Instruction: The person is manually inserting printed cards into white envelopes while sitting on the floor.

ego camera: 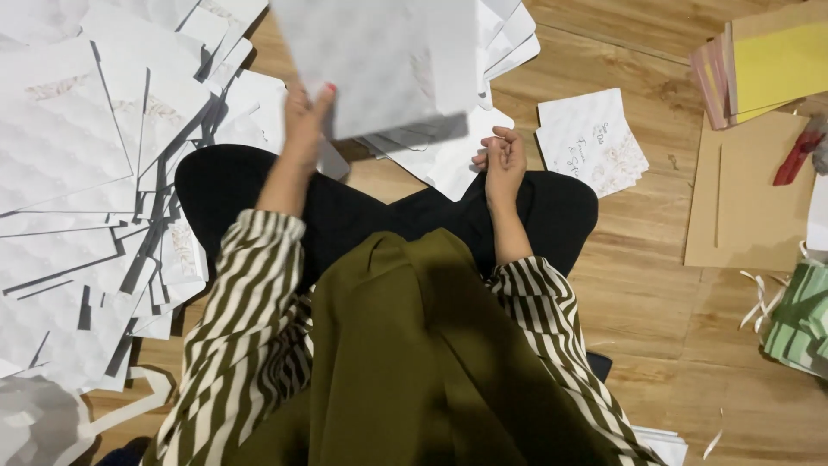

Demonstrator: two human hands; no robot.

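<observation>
Already a large share of the white cards seems handled: a wide heap of them spreads over the floor across the left of the frame, overlapping loosely, and more cards fan out at the top centre. The left hand is raised at upper centre, thumb and fingers pinched on the lower edge of one blurred white sheet, which hangs in the air above the person's black-clad knees. The right hand rests just right of centre, fingers loosely curled; whether it grips anything small cannot be told, though nothing shows in it.

Right of that hand, a small separate stack of printed cards lies on the floor near the knee, neater than the heap. At the far right sit a brown board, yellow and pink paper at the top corner, a red tool and a green striped item with white ribbon scraps beside it.

Judging by the lie of things, the work looks to be somewhere mid-way: many cards are out and spread, one is in hand, and only the small stack looks gathered. How many remain unhandled cannot be read from the piles.
</observation>
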